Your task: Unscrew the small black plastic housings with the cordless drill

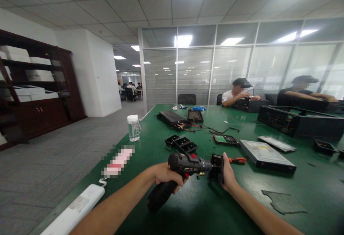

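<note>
My left hand (pixel 167 177) is wrapped round the grip of a black cordless drill (pixel 185 164) with red accents. The drill points right, and its bit reaches a small black box-like computer part (pixel 215 178). My right hand (pixel 228 174) grips that part by its right side, holding it on edge above the table; whether the bit sits in a screw is too small to tell. Just beyond the part lies a screwdriver with an orange and black handle (pixel 238 160). Behind the drill stands a black divided tray (pixel 182 144) with small bits in its compartments.
On the green table (pixel 177 220) are a silver disc drive (pixel 266 156), an opened green-board device (pixel 225 139), a power supply with cables (pixel 172 118), a dark flat piece (pixel 283 201), a water bottle (pixel 133 129) and a white power strip (pixel 77 210). Two people work beyond a black computer case (pixel 301 123).
</note>
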A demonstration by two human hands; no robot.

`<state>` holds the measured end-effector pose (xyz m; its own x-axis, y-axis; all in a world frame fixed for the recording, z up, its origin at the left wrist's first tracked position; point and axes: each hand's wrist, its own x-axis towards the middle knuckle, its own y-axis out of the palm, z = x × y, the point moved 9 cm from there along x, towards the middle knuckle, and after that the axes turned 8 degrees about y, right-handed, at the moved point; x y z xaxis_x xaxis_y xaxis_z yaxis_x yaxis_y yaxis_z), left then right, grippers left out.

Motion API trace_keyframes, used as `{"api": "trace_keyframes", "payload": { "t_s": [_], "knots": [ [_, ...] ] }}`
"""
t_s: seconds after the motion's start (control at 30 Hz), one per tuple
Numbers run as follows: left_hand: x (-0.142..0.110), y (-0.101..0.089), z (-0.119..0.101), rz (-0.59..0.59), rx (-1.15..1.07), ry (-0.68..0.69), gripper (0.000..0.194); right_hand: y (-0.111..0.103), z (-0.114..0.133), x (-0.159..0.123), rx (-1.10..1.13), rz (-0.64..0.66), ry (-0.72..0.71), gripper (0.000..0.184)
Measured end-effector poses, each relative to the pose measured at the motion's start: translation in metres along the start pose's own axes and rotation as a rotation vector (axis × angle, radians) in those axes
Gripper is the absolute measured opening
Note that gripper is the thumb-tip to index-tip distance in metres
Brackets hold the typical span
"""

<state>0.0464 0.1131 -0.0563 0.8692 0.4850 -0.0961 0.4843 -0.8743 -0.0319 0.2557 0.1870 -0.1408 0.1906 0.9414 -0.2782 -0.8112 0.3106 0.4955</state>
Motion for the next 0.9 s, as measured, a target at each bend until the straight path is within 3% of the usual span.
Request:
{"api": "trace_keyframes", "payload": {
  "t_s": [0.9],
  "knots": [
    [-0.0001,-0.0041,0.0046,-0.022,-0.013,-0.023,0.021,0.0021,0.0014,-0.0024,-0.014,0.015,-0.003,0.044]
  ]
}}
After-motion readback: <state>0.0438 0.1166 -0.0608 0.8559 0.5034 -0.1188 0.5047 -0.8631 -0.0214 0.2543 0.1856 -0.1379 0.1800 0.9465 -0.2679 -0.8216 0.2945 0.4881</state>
